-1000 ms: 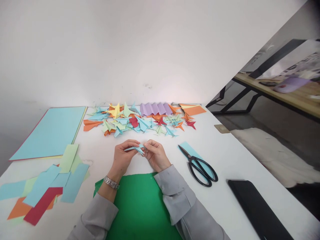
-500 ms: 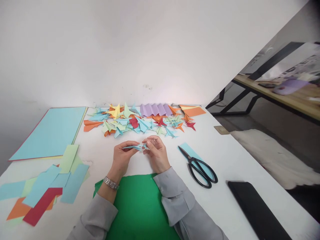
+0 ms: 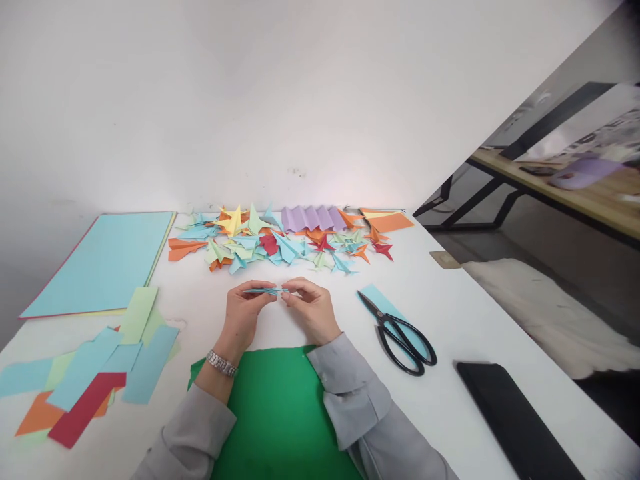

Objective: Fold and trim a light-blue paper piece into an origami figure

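A small folded piece of light blue paper is held up between my two hands, above the white table. My left hand pinches its left part between thumb and fingers. At its right end, my right hand has thumb and fingertips closed on the paper. The exact folds are too small to make out. Beyond my hands lies a pile of folded paper shapes in blue, green, orange, yellow and red.
Black-handled scissors lie on a blue strip at right, near a black flat object. Loose paper strips and large blue sheets are at left. A pleated purple paper stands by the wall.
My right fingers have closed in on the paper's right end and sit slightly lower. The blue paper now looks flatter, seen more edge-on.
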A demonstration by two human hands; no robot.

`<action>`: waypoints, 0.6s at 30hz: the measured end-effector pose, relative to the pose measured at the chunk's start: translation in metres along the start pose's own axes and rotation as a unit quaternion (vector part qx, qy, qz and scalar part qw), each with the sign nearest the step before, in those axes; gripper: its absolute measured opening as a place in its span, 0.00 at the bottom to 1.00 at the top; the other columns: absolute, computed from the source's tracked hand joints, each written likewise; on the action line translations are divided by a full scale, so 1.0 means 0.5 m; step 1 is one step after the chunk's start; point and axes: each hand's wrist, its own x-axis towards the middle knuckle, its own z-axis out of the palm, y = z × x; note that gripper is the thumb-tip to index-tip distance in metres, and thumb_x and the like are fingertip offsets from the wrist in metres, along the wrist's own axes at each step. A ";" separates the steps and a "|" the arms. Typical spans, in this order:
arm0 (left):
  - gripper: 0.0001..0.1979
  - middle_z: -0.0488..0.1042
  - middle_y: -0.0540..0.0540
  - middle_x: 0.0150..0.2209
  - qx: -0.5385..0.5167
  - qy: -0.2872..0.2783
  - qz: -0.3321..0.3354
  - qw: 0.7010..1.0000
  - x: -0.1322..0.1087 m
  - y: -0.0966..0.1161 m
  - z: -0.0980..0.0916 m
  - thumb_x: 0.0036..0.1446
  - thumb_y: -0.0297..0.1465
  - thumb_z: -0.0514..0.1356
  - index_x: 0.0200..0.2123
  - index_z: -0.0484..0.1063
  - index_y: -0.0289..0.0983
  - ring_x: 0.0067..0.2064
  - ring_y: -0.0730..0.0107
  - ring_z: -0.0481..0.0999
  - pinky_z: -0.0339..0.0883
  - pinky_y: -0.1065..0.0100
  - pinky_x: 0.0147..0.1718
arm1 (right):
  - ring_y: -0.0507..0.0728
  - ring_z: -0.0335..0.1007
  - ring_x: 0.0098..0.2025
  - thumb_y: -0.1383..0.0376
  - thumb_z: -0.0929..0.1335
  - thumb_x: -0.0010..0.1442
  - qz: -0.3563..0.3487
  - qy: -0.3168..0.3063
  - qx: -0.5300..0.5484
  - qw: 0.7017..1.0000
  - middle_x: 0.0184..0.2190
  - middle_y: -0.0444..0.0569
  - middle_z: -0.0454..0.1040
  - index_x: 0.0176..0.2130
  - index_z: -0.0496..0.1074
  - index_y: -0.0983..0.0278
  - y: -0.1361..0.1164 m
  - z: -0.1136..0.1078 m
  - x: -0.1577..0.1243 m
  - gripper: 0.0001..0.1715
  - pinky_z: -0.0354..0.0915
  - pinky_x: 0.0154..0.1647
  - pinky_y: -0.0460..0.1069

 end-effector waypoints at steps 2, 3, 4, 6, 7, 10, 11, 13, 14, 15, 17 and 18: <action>0.10 0.78 0.47 0.26 -0.004 0.001 0.002 1.000 -0.001 0.001 0.000 0.31 0.23 0.70 0.23 0.78 0.35 0.31 0.71 0.74 0.66 0.69 0.35 | 0.53 0.68 0.32 0.66 0.75 0.44 -0.002 0.001 -0.008 1.000 0.29 0.46 0.72 0.29 0.78 0.60 0.000 0.001 0.000 0.07 0.64 0.26 0.46; 0.10 0.78 0.47 0.26 -0.005 0.002 0.002 1.000 -0.001 0.001 0.001 0.30 0.23 0.70 0.23 0.78 0.35 0.31 0.71 0.74 0.66 0.69 0.35 | 0.53 0.68 0.32 0.66 0.75 0.44 -0.002 0.002 -0.013 1.000 0.29 0.46 0.72 0.29 0.78 0.60 0.000 0.002 0.000 0.07 0.63 0.26 0.46; 0.10 0.78 0.47 0.26 -0.004 0.004 0.001 1.000 -0.001 0.001 0.001 0.31 0.23 0.70 0.23 0.78 0.35 0.31 0.71 0.74 0.66 0.69 0.35 | 0.54 0.68 0.32 0.65 0.74 0.44 -0.001 0.003 -0.019 1.000 0.29 0.46 0.72 0.29 0.78 0.60 0.000 0.002 0.000 0.06 0.63 0.25 0.46; 0.10 0.78 0.47 0.26 -0.004 0.007 0.002 1.000 0.001 0.001 0.002 0.31 0.23 0.70 0.23 0.78 0.35 0.31 0.71 0.74 0.66 0.68 0.35 | 0.54 0.68 0.32 0.65 0.74 0.44 0.000 0.006 -0.030 1.000 0.29 0.46 0.71 0.28 0.78 0.60 0.000 0.003 0.001 0.06 0.63 0.25 0.46; 0.10 0.78 0.47 0.26 -0.003 0.007 0.001 1.000 0.001 0.001 0.002 0.31 0.23 0.69 0.23 0.78 0.35 0.31 0.71 0.74 0.66 0.68 0.35 | 0.54 0.67 0.32 0.64 0.74 0.44 -0.002 0.006 -0.037 0.999 0.29 0.46 0.71 0.28 0.77 0.60 -0.001 0.003 0.001 0.06 0.63 0.25 0.46; 0.10 0.78 0.47 0.26 0.001 0.010 -0.001 1.000 0.003 0.001 0.003 0.30 0.23 0.69 0.23 0.78 0.35 0.30 0.71 0.74 0.66 0.68 0.35 | 0.54 0.67 0.32 0.63 0.74 0.45 -0.010 0.007 -0.054 0.998 0.31 0.47 0.71 0.28 0.77 0.60 -0.002 0.003 0.001 0.05 0.64 0.25 0.46; 0.10 0.78 0.47 0.26 0.002 0.011 -0.001 1.000 0.003 0.001 0.003 0.30 0.23 0.69 0.23 0.78 0.35 0.30 0.71 0.74 0.66 0.68 0.35 | 0.54 0.67 0.32 0.63 0.74 0.45 -0.011 0.007 -0.056 0.998 0.31 0.47 0.71 0.28 0.77 0.60 -0.002 0.003 0.001 0.06 0.64 0.25 0.46; 0.10 0.78 0.47 0.26 0.004 0.009 0.001 1.000 0.003 0.002 0.003 0.31 0.23 0.69 0.23 0.78 0.35 0.30 0.71 0.74 0.66 0.68 0.35 | 0.54 0.67 0.32 0.63 0.74 0.44 -0.007 0.009 -0.054 0.998 0.30 0.47 0.71 0.27 0.77 0.61 -0.002 0.003 0.001 0.06 0.64 0.25 0.46; 0.10 0.78 0.47 0.26 0.004 0.007 0.002 1.000 0.002 0.002 0.003 0.31 0.23 0.69 0.23 0.78 0.35 0.30 0.71 0.74 0.66 0.68 0.35 | 0.54 0.67 0.32 0.63 0.74 0.44 -0.002 0.011 -0.051 0.999 0.30 0.47 0.72 0.28 0.77 0.61 -0.001 0.004 0.001 0.07 0.64 0.25 0.46; 0.09 0.78 0.47 0.26 0.004 0.005 0.003 1.000 0.002 0.002 0.002 0.31 0.23 0.69 0.23 0.78 0.35 0.31 0.71 0.74 0.66 0.68 0.35 | 0.54 0.67 0.31 0.62 0.74 0.44 0.004 0.013 -0.048 0.999 0.29 0.47 0.72 0.28 0.77 0.61 -0.001 0.004 0.001 0.07 0.64 0.25 0.46; 0.09 0.78 0.47 0.26 0.004 0.004 0.003 1.000 0.000 0.003 0.002 0.31 0.23 0.69 0.23 0.78 0.35 0.31 0.71 0.74 0.66 0.67 0.35 | 0.53 0.67 0.29 0.62 0.74 0.43 0.017 0.017 -0.045 0.999 0.27 0.46 0.73 0.29 0.77 0.61 -0.001 0.005 0.002 0.09 0.64 0.25 0.46; 0.09 0.78 0.47 0.26 0.004 0.005 0.003 1.000 0.000 0.003 0.002 0.31 0.23 0.69 0.23 0.78 0.35 0.31 0.71 0.74 0.66 0.67 0.35 | 0.52 0.67 0.28 0.62 0.74 0.43 0.021 0.018 -0.044 0.999 0.26 0.45 0.73 0.29 0.77 0.61 -0.001 0.005 0.002 0.09 0.63 0.25 0.46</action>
